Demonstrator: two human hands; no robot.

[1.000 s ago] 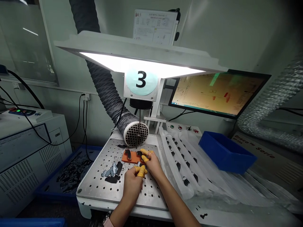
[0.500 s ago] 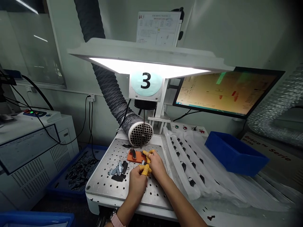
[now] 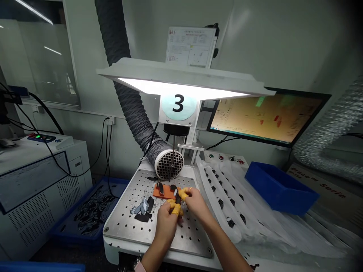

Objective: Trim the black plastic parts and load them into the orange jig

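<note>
My left hand (image 3: 166, 221) and my right hand (image 3: 195, 202) meet over the perforated metal plate (image 3: 127, 223), both wearing yellow finger cots. Together their fingertips pinch a small dark part (image 3: 178, 199) just in front of the orange fixture (image 3: 164, 192), which carries another dark part (image 3: 160, 187). A little heap of dark and grey parts (image 3: 143, 209) lies on the plate left of my left hand.
A ribbed exhaust hose with a grille mouth (image 3: 169, 164) hangs behind the fixture under a lamp marked 3 (image 3: 178, 103). Clear plastic strips of dark parts (image 3: 224, 200) lie right, beside a blue bin (image 3: 279, 190). A monitor (image 3: 266, 117) stands behind; a blue tray of scraps (image 3: 90, 207) sits lower left.
My right hand has drawn back from the orange fixture toward my left hand, and both now pinch the small dark part. The view has shifted, so everything sits slightly further right.
</note>
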